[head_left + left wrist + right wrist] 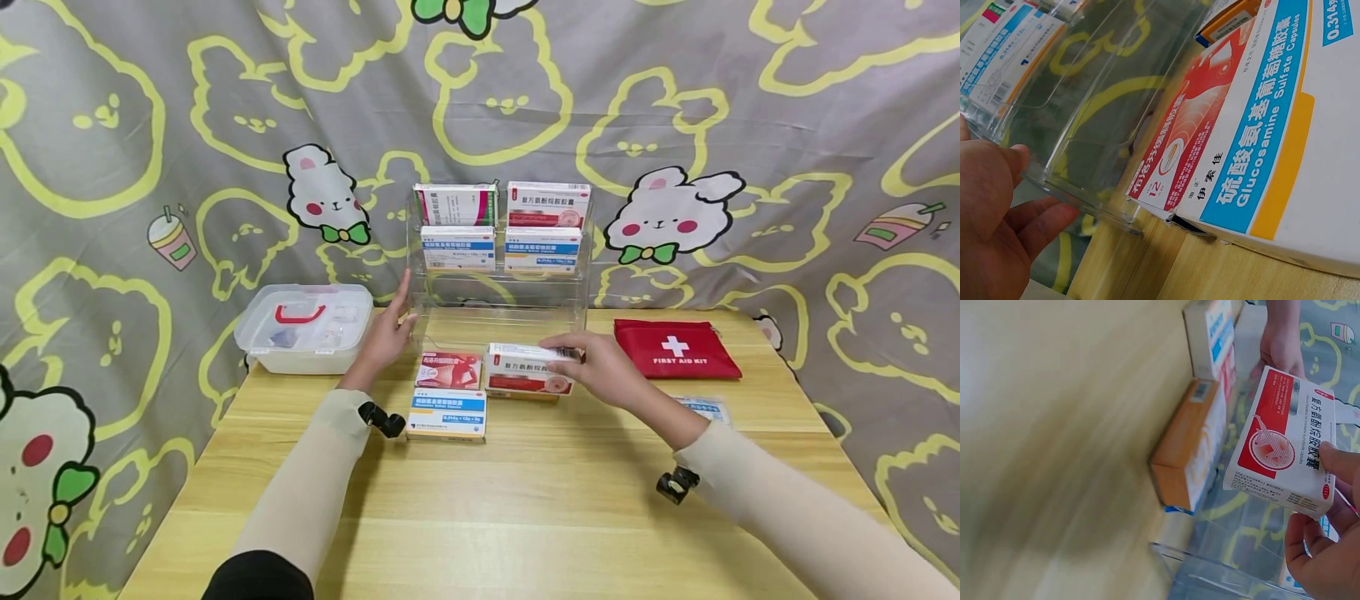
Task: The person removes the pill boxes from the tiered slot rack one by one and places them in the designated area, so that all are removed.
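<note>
My right hand (600,362) pinches a white-and-red medicine box (525,371) by its right end, tilted before the lower part of a clear display rack (498,292). In the right wrist view, thumb and fingers lie on opposite sides of the box (1291,440). My left hand (384,342) holds the rack's left side edge, thumb and fingers about the clear plastic (1054,181). Several medicine boxes (459,250) stand on the rack's upper tiers. On the table before it lie a red ibuprofen box (448,372), a blue-and-white glucosamine box (447,415) and an orange-edged box (1188,447), partly hidden in the head view.
A lidded white plastic case (303,329) with a red handle stands at the left. At the right lie a red first aid pouch (677,350) and a small clear packet (705,410). A patterned curtain (675,108) hangs behind the wooden table (525,517).
</note>
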Available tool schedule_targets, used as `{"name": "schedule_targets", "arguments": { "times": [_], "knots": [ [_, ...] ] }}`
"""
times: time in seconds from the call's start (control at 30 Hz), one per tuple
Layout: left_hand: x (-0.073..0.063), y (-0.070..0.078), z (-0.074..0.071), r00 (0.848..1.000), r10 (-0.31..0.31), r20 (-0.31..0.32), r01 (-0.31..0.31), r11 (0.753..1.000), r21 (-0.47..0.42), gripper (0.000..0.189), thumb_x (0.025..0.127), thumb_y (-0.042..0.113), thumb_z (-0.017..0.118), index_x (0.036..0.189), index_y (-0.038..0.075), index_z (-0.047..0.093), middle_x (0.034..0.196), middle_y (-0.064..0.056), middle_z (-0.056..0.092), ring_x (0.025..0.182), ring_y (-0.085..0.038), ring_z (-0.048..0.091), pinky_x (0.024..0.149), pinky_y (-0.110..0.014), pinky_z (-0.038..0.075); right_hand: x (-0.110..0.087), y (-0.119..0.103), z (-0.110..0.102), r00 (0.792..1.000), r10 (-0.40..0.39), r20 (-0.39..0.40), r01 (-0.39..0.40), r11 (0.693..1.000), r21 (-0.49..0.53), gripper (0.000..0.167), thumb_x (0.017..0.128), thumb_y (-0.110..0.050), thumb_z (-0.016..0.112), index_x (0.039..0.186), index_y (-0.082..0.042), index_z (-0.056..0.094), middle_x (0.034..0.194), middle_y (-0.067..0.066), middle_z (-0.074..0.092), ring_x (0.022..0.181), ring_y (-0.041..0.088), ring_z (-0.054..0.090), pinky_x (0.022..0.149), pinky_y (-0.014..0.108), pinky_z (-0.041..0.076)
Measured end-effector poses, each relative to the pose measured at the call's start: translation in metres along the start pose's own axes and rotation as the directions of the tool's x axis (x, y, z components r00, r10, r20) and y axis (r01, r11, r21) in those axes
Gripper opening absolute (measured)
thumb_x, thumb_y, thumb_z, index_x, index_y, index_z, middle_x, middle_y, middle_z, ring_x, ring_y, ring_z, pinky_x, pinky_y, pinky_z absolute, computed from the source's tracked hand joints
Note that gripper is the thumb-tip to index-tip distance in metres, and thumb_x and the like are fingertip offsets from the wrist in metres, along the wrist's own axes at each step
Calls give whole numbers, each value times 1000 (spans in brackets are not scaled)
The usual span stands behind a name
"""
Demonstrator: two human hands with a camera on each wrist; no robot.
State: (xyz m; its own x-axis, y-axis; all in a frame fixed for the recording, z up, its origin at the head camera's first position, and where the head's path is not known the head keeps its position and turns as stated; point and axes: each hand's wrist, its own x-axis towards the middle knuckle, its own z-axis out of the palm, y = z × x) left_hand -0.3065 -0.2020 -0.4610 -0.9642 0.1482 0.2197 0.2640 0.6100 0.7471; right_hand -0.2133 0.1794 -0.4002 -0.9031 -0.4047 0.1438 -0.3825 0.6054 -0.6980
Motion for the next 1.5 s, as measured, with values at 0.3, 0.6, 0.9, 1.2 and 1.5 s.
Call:
{"name": "schedule_targets", "arguments": {
  "times": [0.3, 0.6, 0.9, 1.2, 1.5],
  "knots": [
    [-1, -1, 0, 1000, 1, 3, -1, 1000, -6, 86, 109, 17, 52, 159, 57, -5, 161, -18, 39, 137, -39, 53, 60, -40, 53, -24, 10, 16, 997, 42, 65, -43, 999, 7, 35, 92, -16, 80, 127, -15, 76, 130, 13, 70, 94, 22, 61, 71, 29, 52],
    [-1, 0, 0, 1000, 4, 4, -4, 1000, -16, 85, 109, 16, 52, 160, 56, -5, 163, -17, 37, 143, -37, 47, 61, -39, 54, -39, 29, 31, 990, 34, 133, -39, 999, 32, 29, 94, -15, 76, 123, -11, 77, 118, 7, 75, 100, 19, 67, 84, 36, 56],
    [0, -1, 0, 1000, -2, 6, 2, 1000, -24, 87, 109, 14, 52, 160, 56, -5, 163, -18, 36, 142, -38, 48, 57, -38, 53, -45, 41, 39, 979, 52, 199, -63, 997, 47, 26, 99, -16, 71, 123, -9, 77, 117, 5, 76, 100, 17, 66, 86, 34, 54],
    [-1, -1, 1, 1000, -1, 6, 1, 1000, -18, 87, 109, 15, 52, 159, 58, -5, 163, -18, 36, 142, -37, 48, 57, -37, 53, -51, 48, 44, 965, 129, 228, -153, 984, 90, 32, 97, -20, 74, 126, -9, 75, 125, 10, 72, 108, 22, 63, 92, 41, 52],
    [-1, -1, 1, 1000, -2, 8, 3, 1000, -7, 86, 110, 17, 51, 159, 58, -6, 163, -18, 36, 135, -40, 55, 56, -38, 51, -56, 57, 52, 971, 88, 221, -109, 990, 85, 46, 89, -22, 83, 132, -8, 71, 126, 8, 71, 114, 25, 61, 100, 49, 49]
  ]
}}
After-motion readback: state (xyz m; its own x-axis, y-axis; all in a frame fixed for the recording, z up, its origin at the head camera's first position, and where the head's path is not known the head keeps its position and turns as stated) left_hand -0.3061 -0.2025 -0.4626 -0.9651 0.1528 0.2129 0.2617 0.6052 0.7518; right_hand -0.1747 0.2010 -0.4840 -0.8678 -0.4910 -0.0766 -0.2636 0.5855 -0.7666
